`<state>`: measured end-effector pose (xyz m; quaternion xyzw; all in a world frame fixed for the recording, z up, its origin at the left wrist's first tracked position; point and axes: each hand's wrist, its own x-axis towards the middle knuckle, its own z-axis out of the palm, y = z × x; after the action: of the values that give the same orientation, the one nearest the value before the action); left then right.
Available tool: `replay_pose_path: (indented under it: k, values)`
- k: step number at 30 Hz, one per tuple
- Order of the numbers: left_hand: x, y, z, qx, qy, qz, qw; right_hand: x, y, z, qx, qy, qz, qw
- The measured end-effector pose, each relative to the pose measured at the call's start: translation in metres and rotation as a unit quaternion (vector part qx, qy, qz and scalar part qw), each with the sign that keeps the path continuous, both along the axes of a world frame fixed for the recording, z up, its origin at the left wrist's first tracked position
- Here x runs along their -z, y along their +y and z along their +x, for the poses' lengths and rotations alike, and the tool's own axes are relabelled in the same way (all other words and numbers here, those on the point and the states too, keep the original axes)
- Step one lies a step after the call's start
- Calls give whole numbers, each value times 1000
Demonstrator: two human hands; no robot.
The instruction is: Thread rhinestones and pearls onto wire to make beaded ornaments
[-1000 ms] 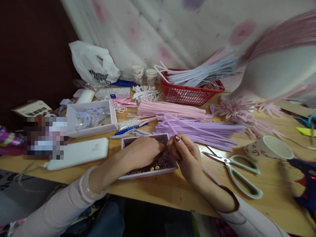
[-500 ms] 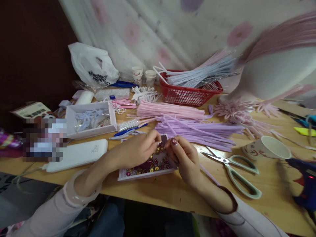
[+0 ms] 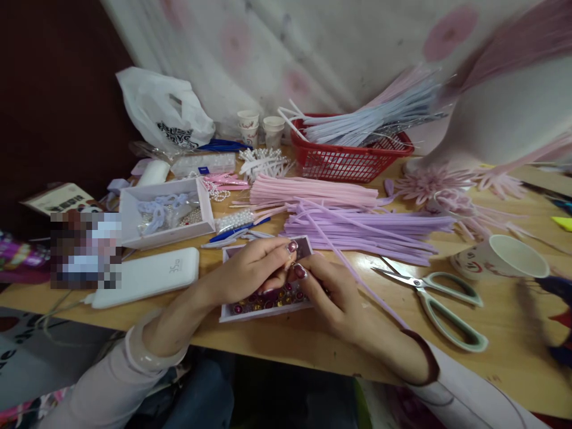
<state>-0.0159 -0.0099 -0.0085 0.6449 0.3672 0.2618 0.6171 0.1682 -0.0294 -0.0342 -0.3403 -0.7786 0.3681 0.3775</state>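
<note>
Both hands meet fingertip to fingertip over a small white box (image 3: 250, 317) of dark red and gold gem beads (image 3: 268, 302). My left hand (image 3: 252, 271) is closed, thumb and fingers pinched together; a tiny item may be between them, too small to name. Against it, my right hand (image 3: 333, 292) is also closed in a pinch, its fingertips partly hiding whatever it holds. Behind the right hand lies a bundle of lilac pipe cleaners (image 3: 370, 229). One loose lilac stem (image 3: 353, 271) slants from it down past the right wrist.
Open scissors (image 3: 420, 283) and a tipped paper cup (image 3: 496, 259) lie on the right. A white power bank (image 3: 147, 280) and a white box (image 3: 165, 238) of craft pieces are left. Pink pipe cleaners (image 3: 313, 192) and a red basket (image 3: 344, 164) stand behind.
My hands have drawn together, the left rising slightly from among the beads to meet the right fingertips. The camera view has shifted a little.
</note>
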Motion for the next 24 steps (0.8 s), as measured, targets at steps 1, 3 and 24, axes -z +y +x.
replay_pose_path:
  k: [1, 3, 24]
  values:
    - [0, 0, 0, 2, -2, -2, 1000, 0, 0, 0, 0, -1, -1, 1000]
    - [1, 0, -1, 2, -2, 0, 1000, -1, 0, -1, -1, -3, -1, 1000]
    - [-1, -5, -1, -44, 86, 122, 988, -1, 0, -1, -10, -24, 0, 1000]
